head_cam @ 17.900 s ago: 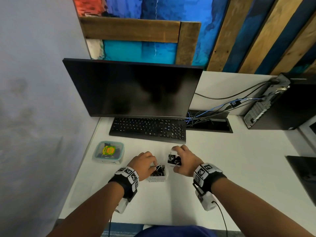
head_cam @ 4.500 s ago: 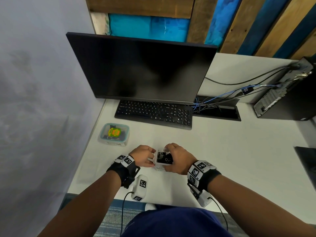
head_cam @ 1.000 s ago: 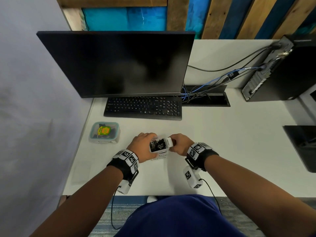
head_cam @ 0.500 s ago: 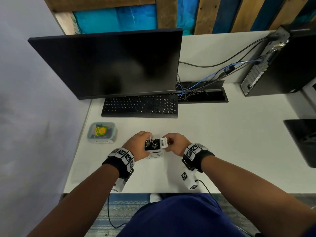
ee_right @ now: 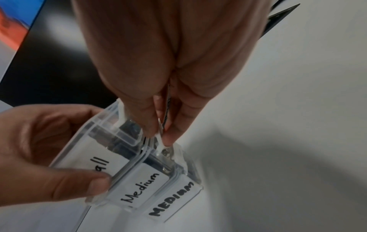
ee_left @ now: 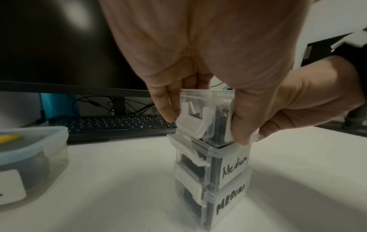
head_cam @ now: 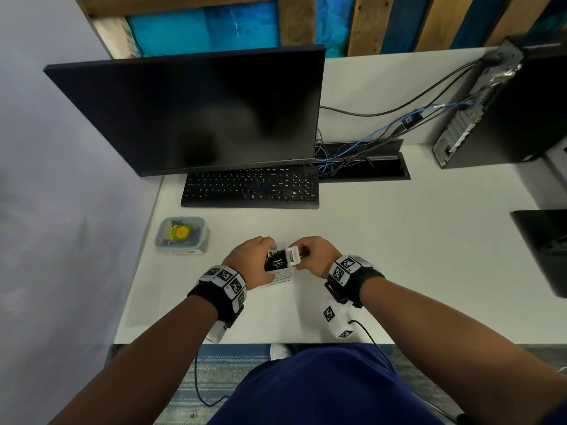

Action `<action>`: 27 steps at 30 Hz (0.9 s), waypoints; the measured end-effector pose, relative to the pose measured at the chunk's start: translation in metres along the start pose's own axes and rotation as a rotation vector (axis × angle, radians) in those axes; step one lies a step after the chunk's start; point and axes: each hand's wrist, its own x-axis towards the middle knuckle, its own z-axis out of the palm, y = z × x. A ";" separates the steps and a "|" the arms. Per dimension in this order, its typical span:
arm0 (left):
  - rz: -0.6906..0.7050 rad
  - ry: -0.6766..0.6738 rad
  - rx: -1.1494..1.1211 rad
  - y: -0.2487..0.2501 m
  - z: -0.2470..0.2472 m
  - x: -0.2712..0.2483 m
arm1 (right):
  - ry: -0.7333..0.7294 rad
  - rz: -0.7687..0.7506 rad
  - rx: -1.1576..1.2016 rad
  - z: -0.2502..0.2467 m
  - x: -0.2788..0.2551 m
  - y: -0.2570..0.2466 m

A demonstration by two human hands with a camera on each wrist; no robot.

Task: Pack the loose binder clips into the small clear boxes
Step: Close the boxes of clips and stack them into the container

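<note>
Three small clear boxes stand stacked on the white desk (head_cam: 399, 240). The bottom box (ee_left: 230, 202) (ee_right: 172, 199) and the middle box (ee_left: 234, 166) (ee_right: 141, 188) are labelled Medium. The top box (head_cam: 277, 260) (ee_left: 208, 100) (ee_right: 85, 157) holds black binder clips. My left hand (head_cam: 260, 260) (ee_left: 204, 119) grips the top box from the left, fingers behind and thumb in front. My right hand (head_cam: 299, 256) (ee_right: 161, 136) pinches a white latch flap (head_cam: 293, 256) on the box's right side. A thin metal piece shows between those fingers; I cannot tell what it is.
A larger lidded container (head_cam: 182, 236) (ee_left: 29, 149) sits to the left of the stack. Behind are a black keyboard (head_cam: 250, 187), a monitor (head_cam: 190, 111) and a cable slot (head_cam: 362, 162). A computer tower (head_cam: 506, 102) stands at the back right, and a dark object (head_cam: 543, 243) lies at the right edge.
Boxes that stood apart earlier are now one stack. Over the last second both hands stay on the top box, the right one keeping hold of the flap.
</note>
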 end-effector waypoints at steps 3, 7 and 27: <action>0.000 0.000 0.037 0.004 -0.003 0.003 | -0.010 0.008 0.034 -0.001 0.000 0.001; -0.009 0.008 0.067 0.007 -0.003 0.003 | -0.025 0.054 0.110 -0.001 -0.001 0.002; -0.031 -0.002 -0.005 0.002 -0.005 -0.003 | -0.119 0.121 0.501 0.007 -0.003 0.002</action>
